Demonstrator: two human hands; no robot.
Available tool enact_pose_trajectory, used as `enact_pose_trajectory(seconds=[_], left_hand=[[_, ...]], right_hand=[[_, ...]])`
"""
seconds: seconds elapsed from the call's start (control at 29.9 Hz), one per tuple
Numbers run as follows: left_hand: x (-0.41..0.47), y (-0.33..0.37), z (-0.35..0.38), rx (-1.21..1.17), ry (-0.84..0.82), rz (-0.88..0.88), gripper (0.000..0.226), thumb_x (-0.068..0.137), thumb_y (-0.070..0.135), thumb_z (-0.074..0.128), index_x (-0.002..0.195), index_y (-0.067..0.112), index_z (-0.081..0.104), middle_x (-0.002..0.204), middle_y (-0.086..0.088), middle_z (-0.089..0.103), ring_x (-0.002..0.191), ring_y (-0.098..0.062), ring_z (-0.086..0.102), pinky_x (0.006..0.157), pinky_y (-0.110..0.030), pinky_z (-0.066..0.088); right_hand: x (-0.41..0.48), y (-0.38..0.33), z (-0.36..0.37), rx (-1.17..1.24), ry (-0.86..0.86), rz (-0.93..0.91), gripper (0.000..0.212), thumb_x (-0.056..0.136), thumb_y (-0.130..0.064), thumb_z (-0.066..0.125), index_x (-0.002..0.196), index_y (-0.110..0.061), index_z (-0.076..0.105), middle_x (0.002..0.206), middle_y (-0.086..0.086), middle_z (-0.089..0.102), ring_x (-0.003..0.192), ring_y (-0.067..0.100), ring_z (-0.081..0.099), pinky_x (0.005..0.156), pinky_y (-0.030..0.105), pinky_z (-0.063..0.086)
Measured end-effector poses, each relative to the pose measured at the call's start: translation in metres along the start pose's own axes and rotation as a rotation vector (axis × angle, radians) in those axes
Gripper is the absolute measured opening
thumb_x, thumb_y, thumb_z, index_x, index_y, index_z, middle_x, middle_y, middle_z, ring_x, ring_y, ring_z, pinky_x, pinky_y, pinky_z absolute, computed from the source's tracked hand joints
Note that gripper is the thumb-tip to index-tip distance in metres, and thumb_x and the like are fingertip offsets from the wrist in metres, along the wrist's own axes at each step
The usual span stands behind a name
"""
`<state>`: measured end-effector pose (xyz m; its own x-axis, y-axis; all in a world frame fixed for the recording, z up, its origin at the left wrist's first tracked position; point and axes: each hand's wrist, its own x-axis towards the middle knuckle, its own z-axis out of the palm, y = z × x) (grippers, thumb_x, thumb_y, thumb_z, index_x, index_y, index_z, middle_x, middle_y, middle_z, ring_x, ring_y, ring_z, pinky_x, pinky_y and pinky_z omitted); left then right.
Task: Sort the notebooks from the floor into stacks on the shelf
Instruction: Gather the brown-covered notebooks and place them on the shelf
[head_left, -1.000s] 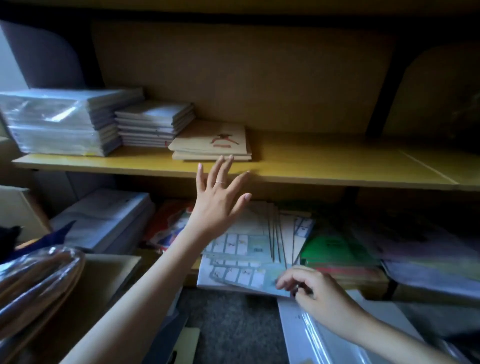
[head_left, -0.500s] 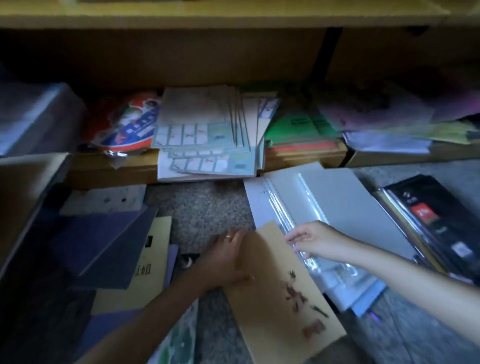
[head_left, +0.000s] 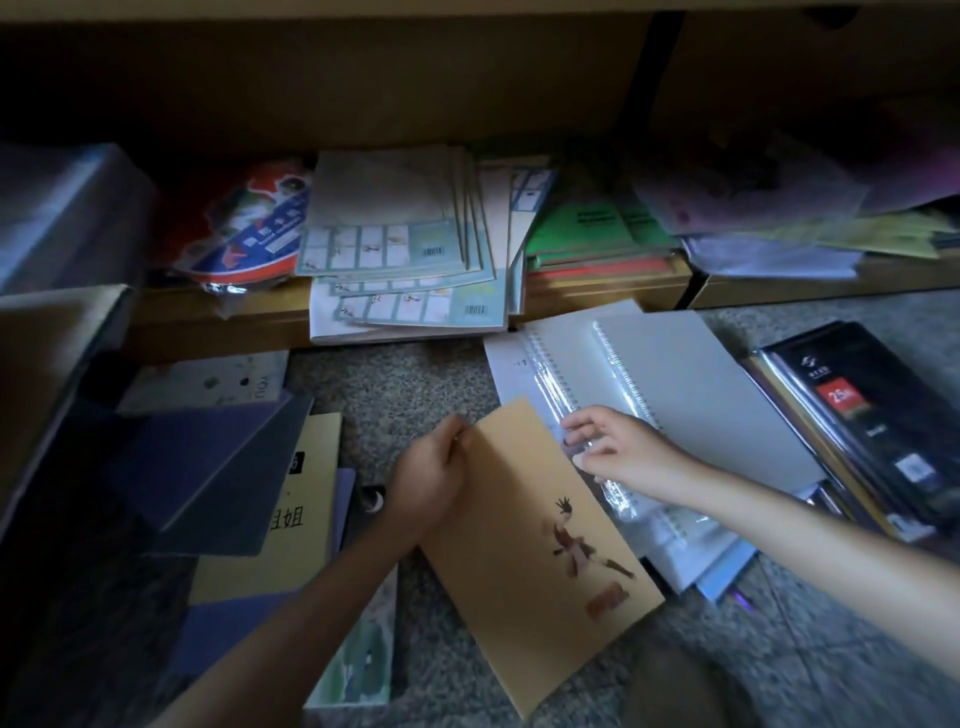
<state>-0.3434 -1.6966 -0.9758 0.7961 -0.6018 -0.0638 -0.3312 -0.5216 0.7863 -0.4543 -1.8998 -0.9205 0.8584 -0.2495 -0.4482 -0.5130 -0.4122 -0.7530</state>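
A tan notebook (head_left: 524, 545) with a brown figure printed on its cover lies tilted over the speckled floor. My left hand (head_left: 428, 480) grips its upper left edge. My right hand (head_left: 615, 449) rests at its upper right corner, fingers spread on the plastic-wrapped white spiral notebooks (head_left: 675, 395) beside it. More notebooks lie on the floor at the left: a dark blue one (head_left: 208, 467) and a yellow one (head_left: 296, 525) with black characters. The bottom shelf (head_left: 613, 296) runs across the frame above, holding pale grid-cover books (head_left: 405, 249).
Green and red books (head_left: 592, 234) and loose plastic sleeves (head_left: 769, 223) fill the bottom shelf to the right. A black wrapped pack (head_left: 872, 415) lies on the floor at far right. A cardboard box (head_left: 47, 358) stands at the left. A green-patterned book (head_left: 363, 654) lies under my left forearm.
My view dropped from the upper shelf to the floor. My left hand came down from the shelf edge and closed on the tan notebook, which has lifted slightly; my right hand stays on the spiral notebooks.
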Motion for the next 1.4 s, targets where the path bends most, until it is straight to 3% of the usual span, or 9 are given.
enact_pose_trajectory(seconds=[0.2, 0.33, 0.6, 0.74, 0.9, 1.0, 1.14, 1.27, 1.4], left_hand=[[0.024, 0.037, -0.053, -0.008, 0.232, 0.03, 0.013, 0.09, 0.033, 0.046, 0.077, 0.033, 0.046, 0.063, 0.006, 0.053, 0.069, -0.017, 0.05, 0.063, -0.034, 0.038], [0.04, 0.066, -0.094, -0.029, 0.33, 0.085, 0.011, 0.084, 0.035, 0.045, 0.08, 0.027, 0.05, 0.067, 0.008, 0.054, 0.069, -0.012, 0.049, 0.063, -0.032, 0.036], [0.048, 0.114, -0.146, -0.211, 0.575, 0.262, 0.009, 0.093, 0.018, 0.052, 0.086, 0.023, 0.055, 0.075, 0.013, 0.053, 0.071, -0.004, 0.048, 0.064, -0.027, 0.037], [0.047, 0.119, -0.144, -0.169, 0.739, 0.203, 0.043, 0.085, 0.014, 0.064, 0.125, 0.02, 0.05, 0.125, 0.0, 0.043, 0.116, -0.01, 0.041, 0.102, -0.029, 0.037], [0.038, 0.118, -0.126, -0.407, 0.656, 0.143, 0.065, 0.084, 0.026, 0.068, 0.136, 0.03, 0.03, 0.131, 0.012, 0.027, 0.122, -0.007, 0.039, 0.108, -0.046, 0.036], [0.035, 0.129, -0.128, -0.505, 0.551, 0.268, 0.06, 0.084, 0.027, 0.064, 0.131, 0.043, 0.03, 0.129, 0.022, 0.038, 0.116, -0.008, 0.052, 0.096, -0.034, 0.047], [0.044, 0.154, -0.16, -0.357, 0.658, 0.386, 0.037, 0.09, 0.016, 0.059, 0.117, 0.039, 0.05, 0.106, 0.001, 0.057, 0.083, -0.007, 0.059, 0.07, -0.025, 0.054], [0.063, 0.163, -0.219, -0.449, 0.772, 0.317, 0.036, 0.075, 0.043, 0.071, 0.108, 0.03, 0.063, 0.119, 0.001, 0.059, 0.109, -0.014, 0.058, 0.092, -0.04, 0.051], [0.087, 0.168, -0.279, -0.12, 0.786, 0.175, 0.054, 0.069, 0.024, 0.081, 0.12, 0.018, 0.063, 0.146, -0.013, 0.04, 0.141, -0.016, 0.025, 0.104, -0.02, 0.026]], right_hand=[[-0.008, -0.003, -0.008, 0.033, -0.069, -0.043, 0.039, 0.086, -0.022, 0.066, 0.123, -0.02, 0.05, 0.129, -0.008, 0.052, 0.119, 0.007, 0.05, 0.105, 0.027, 0.038], [-0.015, -0.014, -0.019, 0.003, -0.177, -0.098, 0.015, 0.089, -0.01, 0.061, 0.091, -0.025, 0.059, 0.092, -0.014, 0.067, 0.082, -0.006, 0.062, 0.077, 0.018, 0.047], [-0.023, -0.055, -0.045, 0.172, 0.111, -0.261, 0.028, 0.095, -0.007, 0.048, 0.12, -0.019, 0.048, 0.074, 0.007, 0.071, 0.044, 0.019, 0.059, 0.047, 0.026, 0.048], [-0.025, -0.074, -0.053, 0.269, 0.282, -0.395, 0.027, 0.096, -0.001, 0.044, 0.108, -0.022, 0.056, 0.048, -0.003, 0.059, 0.034, 0.012, 0.047, 0.041, 0.021, 0.041], [-0.022, -0.115, -0.061, 0.536, 0.414, -0.484, 0.026, 0.095, -0.008, 0.047, 0.11, -0.025, 0.058, 0.093, -0.005, 0.069, 0.039, 0.013, 0.044, 0.041, 0.023, 0.041], [-0.011, -0.152, -0.065, 0.631, 0.421, -0.556, 0.024, 0.094, -0.006, 0.047, 0.106, -0.024, 0.058, 0.091, -0.008, 0.07, 0.04, 0.01, 0.044, 0.038, 0.02, 0.039], [0.011, -0.215, -0.068, 0.619, 0.361, -0.612, 0.024, 0.097, -0.005, 0.043, 0.111, -0.019, 0.057, 0.097, 0.002, 0.067, 0.041, 0.008, 0.045, 0.04, 0.02, 0.04], [0.039, -0.276, -0.065, 0.611, 0.317, -0.607, 0.022, 0.098, -0.012, 0.045, 0.118, -0.017, 0.051, 0.104, 0.004, 0.065, 0.048, 0.006, 0.054, 0.045, 0.017, 0.045], [0.073, -0.331, -0.059, 0.632, 0.317, -0.502, 0.024, 0.097, -0.019, 0.049, 0.12, -0.013, 0.048, 0.102, 0.003, 0.062, 0.056, 0.006, 0.054, 0.044, 0.013, 0.043]])
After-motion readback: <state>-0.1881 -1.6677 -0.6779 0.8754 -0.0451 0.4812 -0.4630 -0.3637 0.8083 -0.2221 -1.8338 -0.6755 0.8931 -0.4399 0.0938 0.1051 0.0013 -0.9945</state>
